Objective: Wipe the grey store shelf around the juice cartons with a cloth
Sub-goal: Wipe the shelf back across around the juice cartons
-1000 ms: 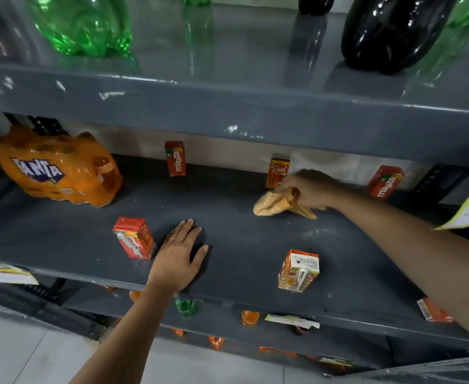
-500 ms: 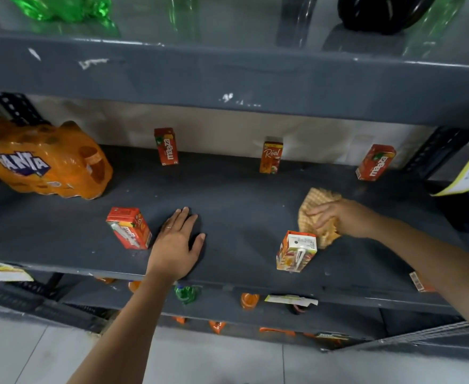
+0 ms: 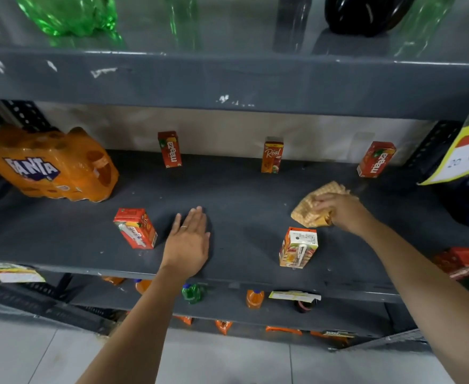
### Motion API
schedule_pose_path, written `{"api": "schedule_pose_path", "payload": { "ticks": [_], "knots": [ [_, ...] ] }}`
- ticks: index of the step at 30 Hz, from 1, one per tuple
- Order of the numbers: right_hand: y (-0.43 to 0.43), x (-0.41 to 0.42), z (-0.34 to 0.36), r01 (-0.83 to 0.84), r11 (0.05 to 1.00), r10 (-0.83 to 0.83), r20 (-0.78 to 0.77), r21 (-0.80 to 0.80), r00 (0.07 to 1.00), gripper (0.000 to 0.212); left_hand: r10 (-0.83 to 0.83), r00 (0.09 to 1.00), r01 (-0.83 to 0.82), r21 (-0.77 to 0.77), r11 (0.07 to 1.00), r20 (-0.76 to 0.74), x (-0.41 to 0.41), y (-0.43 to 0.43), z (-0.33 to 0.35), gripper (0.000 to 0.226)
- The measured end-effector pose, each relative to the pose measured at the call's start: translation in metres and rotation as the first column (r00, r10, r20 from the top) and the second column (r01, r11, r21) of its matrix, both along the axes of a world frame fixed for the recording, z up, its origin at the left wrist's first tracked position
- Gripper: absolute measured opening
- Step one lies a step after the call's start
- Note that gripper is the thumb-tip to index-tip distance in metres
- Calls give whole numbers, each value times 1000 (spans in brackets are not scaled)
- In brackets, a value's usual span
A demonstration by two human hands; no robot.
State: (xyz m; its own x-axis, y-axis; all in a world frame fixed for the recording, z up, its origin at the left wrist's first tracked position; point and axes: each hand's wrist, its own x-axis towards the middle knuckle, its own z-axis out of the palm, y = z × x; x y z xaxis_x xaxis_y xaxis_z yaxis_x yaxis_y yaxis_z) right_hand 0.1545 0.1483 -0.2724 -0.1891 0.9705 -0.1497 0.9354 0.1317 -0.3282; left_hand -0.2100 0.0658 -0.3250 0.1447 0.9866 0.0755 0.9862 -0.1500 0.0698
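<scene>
- Head view shows the cloth (image 3: 315, 207), yellow and waffle-textured, lying bunched on the grey shelf (image 3: 241, 200) toward the right side, behind the front carton (image 3: 297, 247) and in front of the right Maaza carton (image 3: 376, 159).
- Your right hand (image 3: 341, 210) lies on top of the cloth with the fingers curled over it and pressing it down; I think you hold it flat like this so that more of the fabric touches the surface while it rubs.
- The cloth is near the front carton but apart from it, so it works the bare strip between cartons and does not push them.
- Your left hand (image 3: 189, 239) rests palm down near the front edge of the shelf, fingers straight and close together, holding nothing; it seems to serve as a support while you lean and reach with the other arm.
- Just left of this hand stands a tilted red carton (image 3: 135, 228); the hand does not touch it.
- Along the back wall stand three cartons well apart: the left Maaza carton (image 3: 169, 149), the Real carton (image 3: 273, 155) and the right Maaza one. The wide gaps let the cloth pass around each.
- At the far left lies the orange Fanta pack (image 3: 50, 167), away from both hands.
- White specks show on the surface in places, so I judge the wiping is not finished.
</scene>
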Motion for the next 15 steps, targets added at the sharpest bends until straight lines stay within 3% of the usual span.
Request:
{"api": "schedule_pose_path", "payload": {
  "ticks": [2, 7, 12, 15],
  "knots": [
    [-22, 17, -5, 41, 998, -41, -19, 38, 999, 52, -79, 997, 79, 3, 997, -25, 18, 7, 7, 57],
    [-9, 11, 43, 97, 977, -128, -155, -191, 980, 17, -181, 974, 179, 25, 983, 132, 75, 34, 12, 54],
    [52, -30, 81, 94, 995, -88, -186, 26, 979, 17, -176, 956, 173, 35, 984, 235, 79, 39, -4, 55],
    [87, -33, 59, 133, 986, -127, -62, 98, 990, 29, -178, 948, 169, 57, 984, 265, 79, 40, -7, 57]
  ]
}}
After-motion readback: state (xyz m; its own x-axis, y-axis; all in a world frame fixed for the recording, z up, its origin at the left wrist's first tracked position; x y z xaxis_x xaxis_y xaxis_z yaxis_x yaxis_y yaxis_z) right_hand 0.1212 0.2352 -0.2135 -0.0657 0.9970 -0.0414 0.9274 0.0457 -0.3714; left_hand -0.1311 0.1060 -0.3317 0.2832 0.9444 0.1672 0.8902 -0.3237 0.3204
